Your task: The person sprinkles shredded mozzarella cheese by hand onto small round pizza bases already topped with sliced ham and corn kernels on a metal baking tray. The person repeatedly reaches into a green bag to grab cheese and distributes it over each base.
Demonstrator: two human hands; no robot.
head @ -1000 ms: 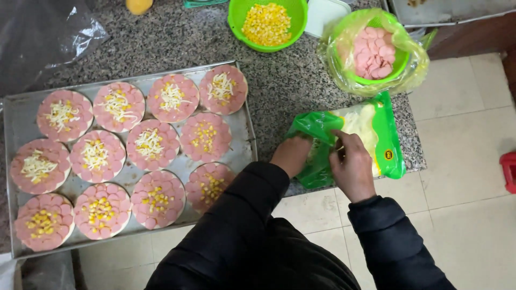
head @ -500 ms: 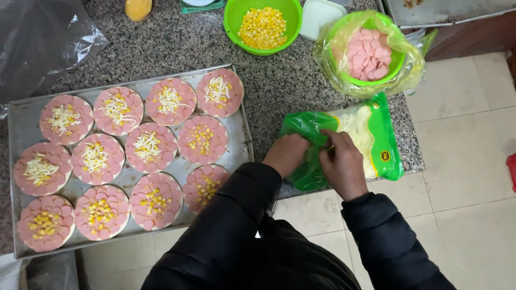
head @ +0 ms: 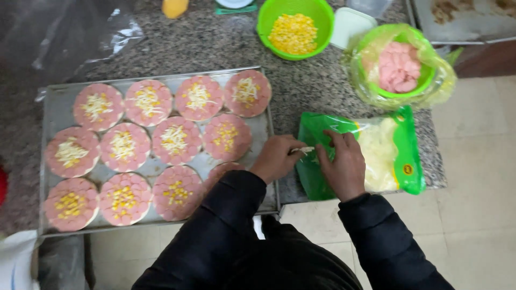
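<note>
Cheese-topping step by the looks of it: the left hand (head: 277, 158) pinches a tuft of shredded white cheese (head: 304, 151) pulled from the green plastic cheese bag (head: 400, 156), while the right hand (head: 339, 164), fingers together, pins the bag's mouth. Next move probably needs that pinch carried left to the corn-only ham rounds (head: 227, 136) on the metal baking tray (head: 51, 107).

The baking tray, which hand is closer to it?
Left. The left hand is right at the baking tray's near right edge; the right hand rests farther right on the green bag.

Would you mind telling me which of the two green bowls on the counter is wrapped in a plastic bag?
The right-hand green bowl, holding pink meat slices, sits inside a clear yellowish plastic bag. The other green bowl, filled with corn kernels, has no wrapping.
</note>
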